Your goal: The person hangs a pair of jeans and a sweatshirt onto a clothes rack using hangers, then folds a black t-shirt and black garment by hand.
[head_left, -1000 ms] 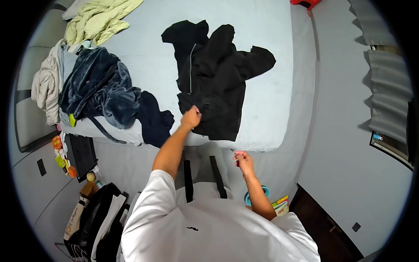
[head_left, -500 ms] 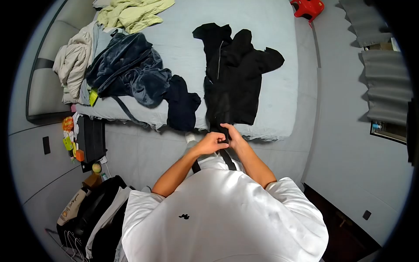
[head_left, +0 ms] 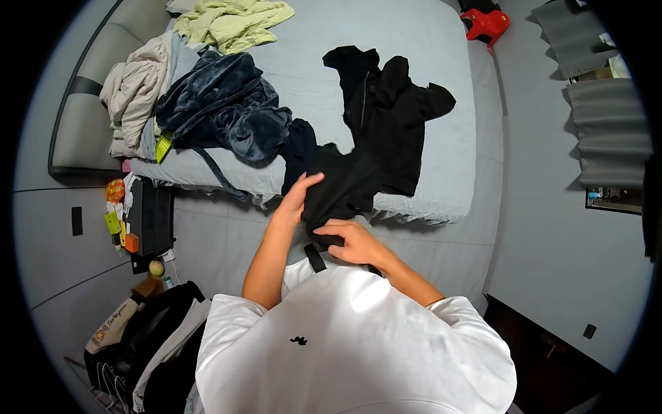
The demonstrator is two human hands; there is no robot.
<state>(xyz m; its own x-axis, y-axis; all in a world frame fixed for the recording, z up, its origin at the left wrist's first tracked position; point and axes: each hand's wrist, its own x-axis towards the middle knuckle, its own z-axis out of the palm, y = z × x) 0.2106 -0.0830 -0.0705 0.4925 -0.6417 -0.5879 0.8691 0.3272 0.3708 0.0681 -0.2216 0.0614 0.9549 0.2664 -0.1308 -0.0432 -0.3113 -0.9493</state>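
Observation:
A black zip jacket (head_left: 393, 131) lies spread on the bed, and its near left part is pulled over the bed's front edge toward my body. My left hand (head_left: 296, 196) is at the left side of that pulled part, thumb extended over the cloth, its other fingers partly hidden. My right hand (head_left: 350, 241) grips the near end of the black cloth with bent fingers. A dark navy garment (head_left: 298, 148) lies on the bed just left of the jacket, beside my left hand.
A dark blue plush blanket (head_left: 227, 110), a beige blanket (head_left: 138, 90) and a light green cloth (head_left: 234, 24) lie on the left of the bed (head_left: 448, 172). A black bedside stand (head_left: 153, 217) is left. A red plastic object (head_left: 486, 26) stands beyond the bed's far right corner.
Both hands have come to the black jacket. Its near left part has been drawn off the bed edge toward my body and spread wider. The view has shifted left.

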